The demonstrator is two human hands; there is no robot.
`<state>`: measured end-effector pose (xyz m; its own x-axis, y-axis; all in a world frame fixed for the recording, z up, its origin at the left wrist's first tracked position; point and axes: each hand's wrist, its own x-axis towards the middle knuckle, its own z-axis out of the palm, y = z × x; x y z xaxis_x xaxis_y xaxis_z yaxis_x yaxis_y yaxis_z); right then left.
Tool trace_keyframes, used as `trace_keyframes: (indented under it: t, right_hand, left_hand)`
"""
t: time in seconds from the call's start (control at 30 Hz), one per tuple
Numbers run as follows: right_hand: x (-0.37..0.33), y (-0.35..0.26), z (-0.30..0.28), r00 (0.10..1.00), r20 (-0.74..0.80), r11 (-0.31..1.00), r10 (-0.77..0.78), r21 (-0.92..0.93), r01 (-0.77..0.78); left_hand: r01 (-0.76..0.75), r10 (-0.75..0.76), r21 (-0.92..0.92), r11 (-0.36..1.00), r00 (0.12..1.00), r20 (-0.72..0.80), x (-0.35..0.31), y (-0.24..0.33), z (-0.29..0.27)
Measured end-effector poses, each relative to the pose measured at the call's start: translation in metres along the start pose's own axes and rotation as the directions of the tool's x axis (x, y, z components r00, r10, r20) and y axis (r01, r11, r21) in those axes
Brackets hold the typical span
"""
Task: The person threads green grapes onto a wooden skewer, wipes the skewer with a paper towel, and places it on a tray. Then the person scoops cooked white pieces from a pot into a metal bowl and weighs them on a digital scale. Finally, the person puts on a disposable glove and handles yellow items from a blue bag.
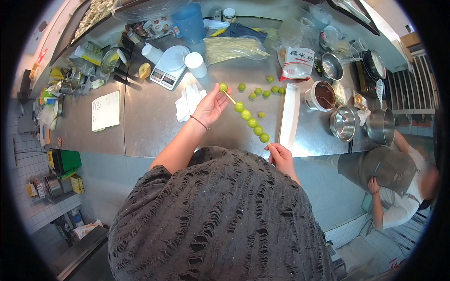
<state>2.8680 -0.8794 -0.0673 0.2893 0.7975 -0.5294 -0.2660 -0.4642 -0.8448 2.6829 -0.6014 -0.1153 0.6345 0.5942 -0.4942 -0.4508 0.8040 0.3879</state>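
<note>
In my left hand (208,108), a green grape (223,87) is pinched between the fingertips at the tip of a thin wooden skewer (230,97). Below a bare stretch of stick, several threaded grapes (252,122) sit in a row. My right hand (282,157) grips the skewer's lower end, close to my body. Several loose grapes (266,93) lie on the steel table just beyond the skewer. A long narrow white tray (289,117) stands right of them. Crumpled white paper (188,100) rests beside my left wrist.
A digital scale (170,65), white cup (196,64) and bag of skewers (234,49) stand at the back. On the right are a flour bag (296,62), a tub of dark sauce (322,95) and metal bowls (342,123). An aproned person (384,171) stands there. An open notebook (106,111) lies left.
</note>
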Motion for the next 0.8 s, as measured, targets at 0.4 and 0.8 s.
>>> trace_keyframes:
  t: [0.4,0.8]
  right_hand:
    - [-0.005,0.001,0.001,0.999,-0.038,0.999,0.007,0.045,-0.005]
    - [0.006,0.003,0.008,0.996,-0.07,0.997,-0.062,0.037,0.065]
  left_hand:
    - [-0.048,0.045,0.091,0.995,0.998,0.037,-0.003,-0.003,0.002]
    - [-0.009,-0.022,0.33,0.944,0.996,0.089,-0.023,-0.025,0.022]
